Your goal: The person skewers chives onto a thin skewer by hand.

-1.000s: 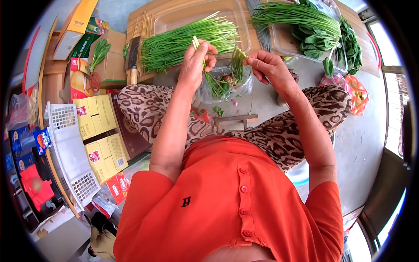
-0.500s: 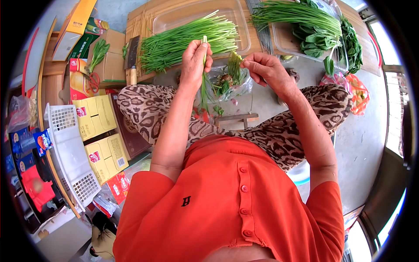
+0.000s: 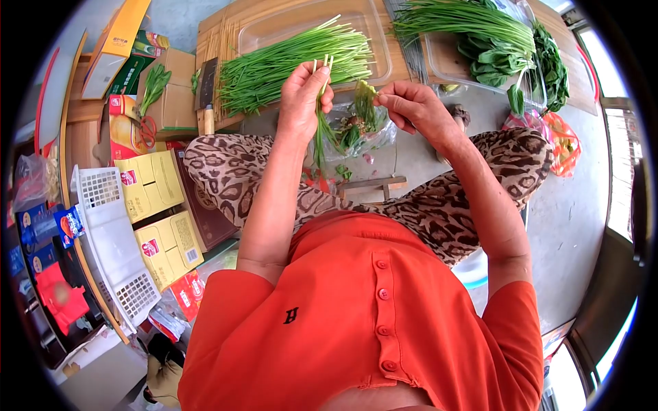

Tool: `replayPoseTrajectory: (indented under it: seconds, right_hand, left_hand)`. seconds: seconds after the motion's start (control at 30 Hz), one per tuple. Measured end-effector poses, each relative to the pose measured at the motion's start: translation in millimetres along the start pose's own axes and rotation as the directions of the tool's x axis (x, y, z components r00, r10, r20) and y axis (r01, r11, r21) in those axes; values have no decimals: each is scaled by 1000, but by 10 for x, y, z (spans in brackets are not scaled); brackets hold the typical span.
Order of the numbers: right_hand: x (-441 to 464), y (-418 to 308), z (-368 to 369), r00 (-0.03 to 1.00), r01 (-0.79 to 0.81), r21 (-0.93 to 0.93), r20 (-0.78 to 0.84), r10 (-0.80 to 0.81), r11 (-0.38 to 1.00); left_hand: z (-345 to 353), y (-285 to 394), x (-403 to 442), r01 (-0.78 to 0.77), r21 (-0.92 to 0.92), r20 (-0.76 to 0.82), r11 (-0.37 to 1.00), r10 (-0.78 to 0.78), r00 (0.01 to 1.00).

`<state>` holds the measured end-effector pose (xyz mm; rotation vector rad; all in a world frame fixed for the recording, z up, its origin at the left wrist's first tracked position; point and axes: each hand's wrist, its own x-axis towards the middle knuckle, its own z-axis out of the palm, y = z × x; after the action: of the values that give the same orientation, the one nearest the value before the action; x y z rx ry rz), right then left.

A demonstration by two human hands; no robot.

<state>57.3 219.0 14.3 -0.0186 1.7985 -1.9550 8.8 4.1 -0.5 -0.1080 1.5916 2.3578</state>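
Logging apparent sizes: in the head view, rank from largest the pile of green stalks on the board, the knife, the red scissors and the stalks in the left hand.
Pile of green stalks
Knife and stalks in the left hand: too alike to rank, stalks partly covered
Red scissors

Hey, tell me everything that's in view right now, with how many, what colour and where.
Tabletop: one, brown wood, top
Stalk piles: two, green, top centre and top right
Trays: two, clear, top centre and top right
Knife: one, dark blade, pale handle, left of the centre pile
Leafy greens: several bunches, green, top right and upper left
Scissors: one pair, red, left
Boxes: several, mainly yellow, left
Basket: one, white, left
Packets: too cluttered to count, blue and other colours, far left
Scrap bag: one, clear, below the centre pile
Carrier bag: one, orange-red, right
Shirt: one, red, bottom centre
Trousers: one pair, brown animal print, centre
Left hand: one, centre, holding green stalks
Right hand: one, right of centre, pinching wilted strands
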Motion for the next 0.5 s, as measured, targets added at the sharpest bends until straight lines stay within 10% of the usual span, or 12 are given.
replayPoseTrajectory:
  seconds: [0.5]
  right_hand:
    - [-9,11,-7,1000,13,-11,13,-12,1000]
  left_hand:
    - [0,13,1,54,-19,-31,998,-55,998]
